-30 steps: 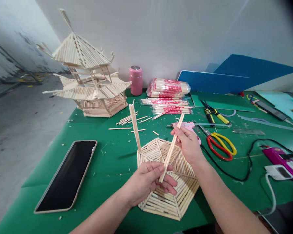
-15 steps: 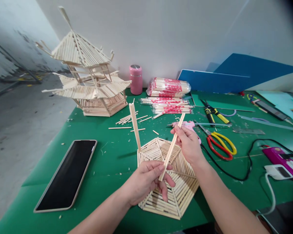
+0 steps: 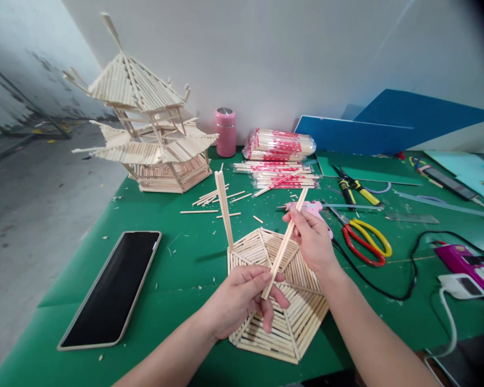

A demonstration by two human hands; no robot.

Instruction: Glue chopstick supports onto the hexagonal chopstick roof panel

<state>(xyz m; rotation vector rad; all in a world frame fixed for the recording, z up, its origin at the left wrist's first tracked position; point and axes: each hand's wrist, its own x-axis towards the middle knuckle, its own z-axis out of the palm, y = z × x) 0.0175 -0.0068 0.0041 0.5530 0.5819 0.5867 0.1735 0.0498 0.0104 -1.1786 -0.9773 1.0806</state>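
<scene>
A small bundle of wooden sticks (image 3: 284, 247) slants between my hands. Its lower end is pinched by my left hand (image 3: 246, 301), and its upper part is gripped by my right hand (image 3: 312, 239). Beneath them lies a flat polygonal panel of sticks (image 3: 270, 344) on the green table (image 3: 185, 312). An upright post of sticks (image 3: 225, 215) stands at the panel's back left corner. Behind my right hand is a pink glue gun (image 3: 314, 207), partly hidden by it.
A stick pagoda (image 3: 157, 145) stands at back left, a phone (image 3: 111, 290) at left. Toward the back are a pink flask (image 3: 226, 131), wrapped chopsticks (image 3: 280, 145) and loose sticks (image 3: 210, 196). At right lie pliers (image 3: 355, 188), scissors (image 3: 365, 242), a black cable (image 3: 414, 263) and a purple device (image 3: 463, 263).
The whole view has shifted very slightly. Both hands keep nearly the same place and hold on the sticks.
</scene>
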